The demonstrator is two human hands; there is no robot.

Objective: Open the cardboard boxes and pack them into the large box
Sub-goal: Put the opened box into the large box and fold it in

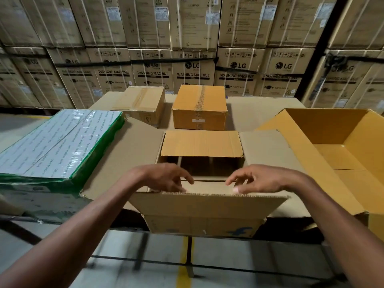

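Head view: open box (202, 206) sat at the near edge of the surface (255, 113), its near flap standing up toward the camera, side flaps spread flat, far flap (201, 143) tipped back. Left hand (166, 176) and right hand (254, 179) both hovered at the near flap's top edge, fingers loosely curled and spread; the right hand's fingertips touched the corrugated edge, the left hand's seemed just on it, and neither gripped anything. Interior dark, contents not readable. Judged step: folding the near flap outward to finish opening. Best done by pressing evenly with both hands near the flap's corners so the crease bends straight and the box does not slide off the edge it overhangs. Large box (342, 154) lay open at right, just beside, its side flap overlapping the small box's right flap, which could snag on lifting. Two taped boxes waited behind: a tan one (199, 107) centre, a paler one (141, 102) to its left. Green-wrapped bundle (60, 140) sat at left, touching the left flap. Stacked washing-machine cartons (193, 73) filled the background, well apart.
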